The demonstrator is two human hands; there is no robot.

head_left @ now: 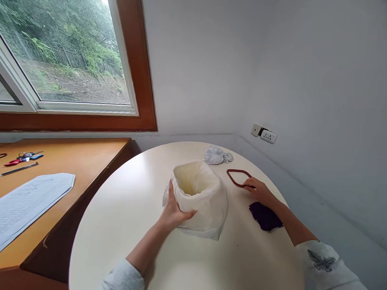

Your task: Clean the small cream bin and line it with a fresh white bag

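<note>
A small squarish bin lined with a white plastic bag (208, 208) stands upright on the round table, the bag folded over its rim and hanging loose outside. My left hand (175, 209) grips its near left side, thumb across the front and fingers up near the rim. To the right, my right hand (258, 190) has its fingers closed on the near corner of a brown rounded-square ring (230, 177), which looks like a bin rim. Just below that hand lies a dark purple cloth (265, 216).
A crumpled pale bag or cloth (214, 155) lies behind the bin on the round white table (120, 223). At left, an orange-brown desk (95, 159) holds papers (30, 205), a pen (18, 169) and keys (27, 156). Walls with a socket (269, 136) close off the right.
</note>
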